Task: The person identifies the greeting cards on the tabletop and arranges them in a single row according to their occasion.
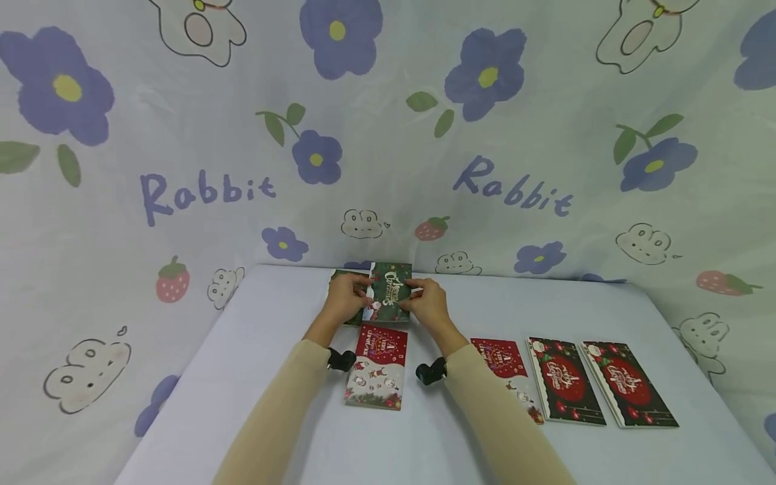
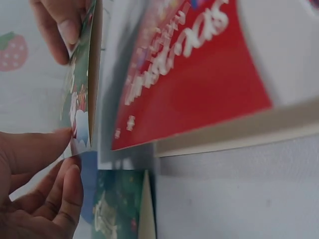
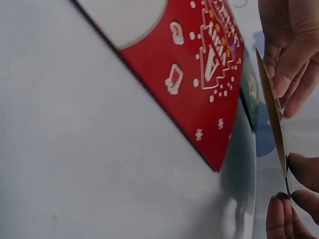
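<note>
Between both hands a green Merry Christmas card (image 1: 389,289) is held up off the table, its printed front towards the head camera. My left hand (image 1: 344,298) pinches its left edge; in the left wrist view the thumb (image 2: 40,149) lies on the printed side. At the opposite edge my right hand (image 1: 429,306) pinches the card, thumb and fingers on either side in the right wrist view. Another green card (image 1: 353,318) lies behind the left hand, partly hidden. Nearer, a red and white Christmas card (image 1: 377,369) lies flat between the forearms.
To the right lie a red and white card (image 1: 500,358), partly covered by the right sleeve, and two dark cards with red circles, one inner (image 1: 564,380) and one outer (image 1: 627,384). A patterned cloth (image 1: 388,135) hangs behind the white table (image 1: 242,337).
</note>
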